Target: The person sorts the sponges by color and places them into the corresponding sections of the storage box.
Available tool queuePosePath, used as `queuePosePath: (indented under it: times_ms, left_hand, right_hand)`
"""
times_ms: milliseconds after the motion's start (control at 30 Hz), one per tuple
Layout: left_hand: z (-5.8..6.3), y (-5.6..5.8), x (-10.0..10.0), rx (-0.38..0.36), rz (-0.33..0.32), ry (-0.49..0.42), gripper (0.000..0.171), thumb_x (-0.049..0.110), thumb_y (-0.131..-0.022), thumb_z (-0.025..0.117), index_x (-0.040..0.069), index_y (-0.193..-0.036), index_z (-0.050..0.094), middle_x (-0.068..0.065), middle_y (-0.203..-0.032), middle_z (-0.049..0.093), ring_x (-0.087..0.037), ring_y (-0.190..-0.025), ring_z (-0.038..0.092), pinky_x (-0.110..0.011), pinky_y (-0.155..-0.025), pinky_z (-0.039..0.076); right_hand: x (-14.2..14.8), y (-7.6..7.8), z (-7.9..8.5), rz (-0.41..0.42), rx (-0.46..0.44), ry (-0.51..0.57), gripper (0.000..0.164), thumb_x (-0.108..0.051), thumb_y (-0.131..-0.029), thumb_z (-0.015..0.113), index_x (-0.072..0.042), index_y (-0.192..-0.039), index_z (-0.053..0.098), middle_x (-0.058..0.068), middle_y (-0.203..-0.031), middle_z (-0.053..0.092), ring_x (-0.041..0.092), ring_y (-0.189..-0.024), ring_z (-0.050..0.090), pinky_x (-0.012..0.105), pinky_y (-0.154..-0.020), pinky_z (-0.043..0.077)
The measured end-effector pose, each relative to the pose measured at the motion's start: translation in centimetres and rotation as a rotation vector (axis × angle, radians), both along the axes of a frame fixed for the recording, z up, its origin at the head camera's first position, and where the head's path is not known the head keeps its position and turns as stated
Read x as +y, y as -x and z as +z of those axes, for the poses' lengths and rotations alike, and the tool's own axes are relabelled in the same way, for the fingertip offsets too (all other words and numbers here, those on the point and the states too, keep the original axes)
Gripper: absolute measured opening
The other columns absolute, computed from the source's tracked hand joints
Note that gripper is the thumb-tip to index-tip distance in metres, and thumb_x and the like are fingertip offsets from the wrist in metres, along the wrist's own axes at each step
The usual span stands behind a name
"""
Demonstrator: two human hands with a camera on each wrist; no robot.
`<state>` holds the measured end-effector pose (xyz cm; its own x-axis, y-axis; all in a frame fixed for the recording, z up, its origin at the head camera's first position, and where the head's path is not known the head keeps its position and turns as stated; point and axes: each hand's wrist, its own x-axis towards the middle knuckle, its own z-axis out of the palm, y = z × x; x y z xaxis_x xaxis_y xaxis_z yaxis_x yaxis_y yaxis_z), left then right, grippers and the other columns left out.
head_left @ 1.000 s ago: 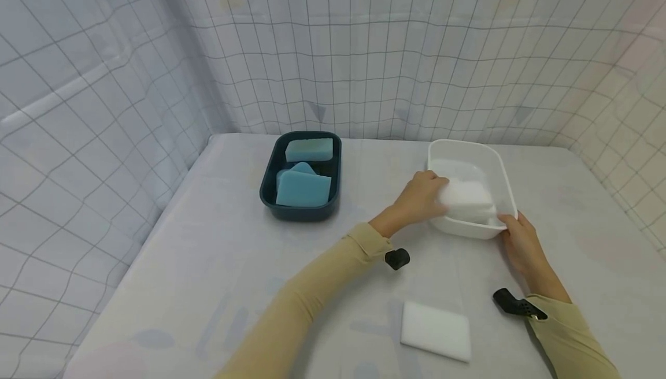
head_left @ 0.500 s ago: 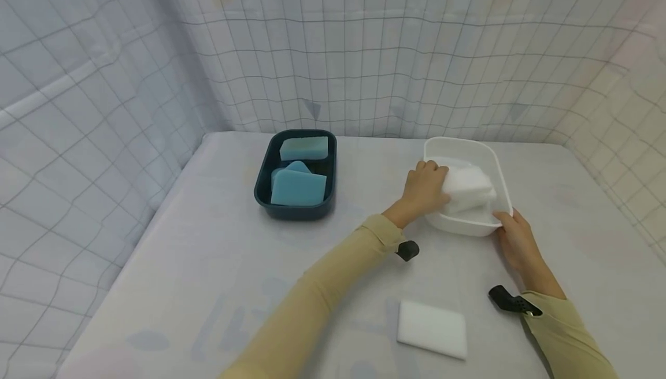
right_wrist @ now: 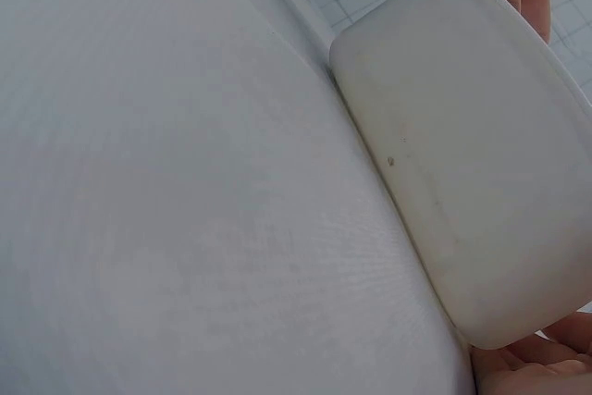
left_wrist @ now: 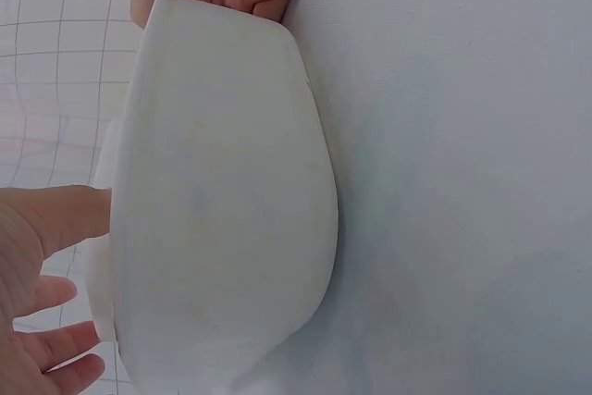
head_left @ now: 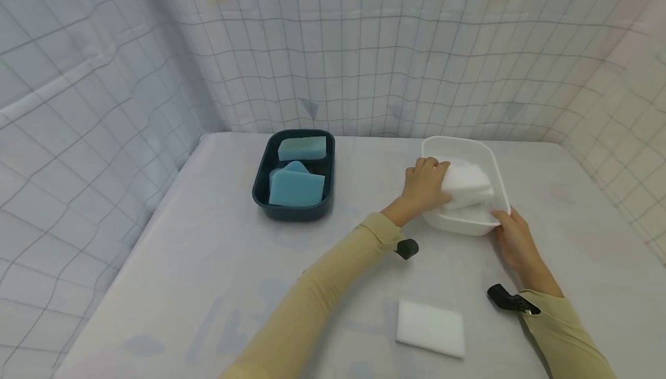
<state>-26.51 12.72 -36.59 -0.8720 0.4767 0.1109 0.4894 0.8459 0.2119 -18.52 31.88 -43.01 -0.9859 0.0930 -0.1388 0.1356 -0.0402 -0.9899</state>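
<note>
At the far right of the table, the white rectangular foam sponge (head_left: pixel 465 181) sits half inside the white plastic tub (head_left: pixel 499 179), resting on at least one more white sponge below it. I judge the sorting well along: three blue foam sponges (head_left: pixel 296 188) already lie in the dark blue oval plastic tray (head_left: pixel 258 185) to the left, white ones are going into the tub, and one flat white sponge (head_left: pixel 430 329) is left on the table near me, well apart from both containers.

My left hand (head_left: pixel 424 185) reaches over the tub's left rim, fingers curled against the side of the top sponge; from the head view I read that as a grip not yet let go, though the left wrist view shows only loosely spread fingers (left_wrist: pixel 51 344) beside the tub's outer wall, so I can't be sure how firm it is. My right hand (head_left: pixel 512 234) steadies the tub at its near right corner, fingers over the rim and thumb outside, holding it.

All of this rests on the pale cloth-covered table (head_left: pixel 208 263), with a checked curtain (head_left: pixel 364 49) behind.
</note>
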Motion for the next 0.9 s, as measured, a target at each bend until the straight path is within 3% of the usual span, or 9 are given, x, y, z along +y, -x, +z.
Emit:
queuePosePath:
  times_ms: [267, 900]
  left_hand:
    - [0.3, -0.5, -0.4, 0.016, -0.049, -0.043, 0.066, 0.046, -0.085, 0.064, 0.022, -0.141, 0.039, 0.001, -0.136, 0.046, -0.017, -0.129, 0.039, -0.032, -0.099, 0.041]
    - [-0.7, -2.6, -2.2, 0.041, -0.084, -0.187, 0.06, 0.04, -0.083, 0.068, 0.02, -0.135, 0.048, -0.002, -0.132, 0.051, -0.019, -0.126, 0.044, -0.033, -0.093, 0.045]
  right_hand:
    - [0.4, 0.1, 0.2, 0.005, -0.012, -0.018, 0.066, -0.027, -0.101, 0.036, -0.008, -0.151, -0.002, 0.006, -0.16, -0.003, 0.02, -0.147, 0.001, 0.034, -0.121, 0.003]
    - [0.3, -0.3, 0.3, 0.024, -0.01, -0.004, 0.067, -0.028, -0.1, 0.036, -0.007, -0.151, -0.001, 0.004, -0.16, -0.002, 0.018, -0.147, 0.001, 0.031, -0.121, 0.002]
